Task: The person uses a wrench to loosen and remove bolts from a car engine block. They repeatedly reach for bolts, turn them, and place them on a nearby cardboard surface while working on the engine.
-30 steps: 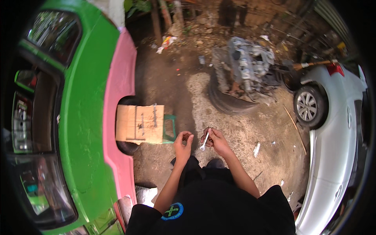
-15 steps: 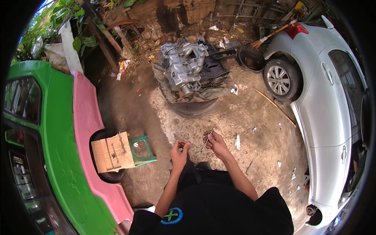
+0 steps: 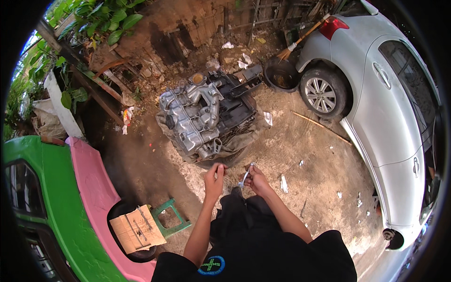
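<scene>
A silver wrench (image 3: 244, 176) slants through the closed fingers of my right hand (image 3: 258, 182), both its ends sticking out. To its left, my left hand (image 3: 214, 182) is raised at the same height, fingers curled in with the thumb near them. Whatever lies between those fingertips, if anything, is hidden and slightly blurred. Just beyond both hands, a partly stripped engine (image 3: 197, 120) with a silver metal cover and curved intake pipes rests on a cloth (image 3: 235, 151) over a tyre. Neither hand visibly touches it.
At the left, cardboard (image 3: 129, 235) carrying several thin metal parts lies beside a green plastic stool (image 3: 174, 231), near a green and pink vehicle body (image 3: 89, 178). A silver car (image 3: 390, 127) stands right. Beyond are a black bucket (image 3: 281, 77), a broom (image 3: 300, 40) and a stick (image 3: 322, 126).
My view has shifted forward, closer to the engine, which now sits lower and further left. My right hand still holds the wrench, now tilted differently. The left fingers have straightened somewhat.
</scene>
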{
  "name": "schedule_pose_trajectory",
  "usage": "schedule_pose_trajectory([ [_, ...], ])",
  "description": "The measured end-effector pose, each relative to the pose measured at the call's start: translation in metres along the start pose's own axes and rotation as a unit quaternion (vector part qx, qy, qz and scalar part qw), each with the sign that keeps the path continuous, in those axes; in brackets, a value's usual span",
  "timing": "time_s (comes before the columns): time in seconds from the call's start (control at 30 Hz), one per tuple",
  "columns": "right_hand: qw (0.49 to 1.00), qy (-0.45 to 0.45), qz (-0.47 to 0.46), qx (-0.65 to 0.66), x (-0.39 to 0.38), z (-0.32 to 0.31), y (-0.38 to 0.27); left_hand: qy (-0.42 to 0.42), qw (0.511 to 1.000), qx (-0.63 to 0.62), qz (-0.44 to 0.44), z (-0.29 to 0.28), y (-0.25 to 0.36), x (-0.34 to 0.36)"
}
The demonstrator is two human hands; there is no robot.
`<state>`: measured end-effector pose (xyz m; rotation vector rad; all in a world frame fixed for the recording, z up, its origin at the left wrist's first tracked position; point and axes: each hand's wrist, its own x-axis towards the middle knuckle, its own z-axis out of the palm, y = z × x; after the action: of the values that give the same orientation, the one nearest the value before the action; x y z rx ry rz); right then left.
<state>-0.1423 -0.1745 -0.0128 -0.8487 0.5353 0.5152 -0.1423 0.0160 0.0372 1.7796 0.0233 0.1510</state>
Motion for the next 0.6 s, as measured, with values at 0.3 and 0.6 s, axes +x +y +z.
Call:
schedule_pose_trajectory([
  [0.3, 0.998, 0.051, 0.023, -0.017, 0.131, -0.019, -0.020, -0.032, 0.956, 0.256, 0.142, 0.012, -0.003, 0.098],
  [0.6, 0.993, 0.100, 0.047, -0.029, 0.269, -0.041, -0.011, -0.021, 0.955, 0.285, 0.083, 0.027, -0.041, 0.140],
])
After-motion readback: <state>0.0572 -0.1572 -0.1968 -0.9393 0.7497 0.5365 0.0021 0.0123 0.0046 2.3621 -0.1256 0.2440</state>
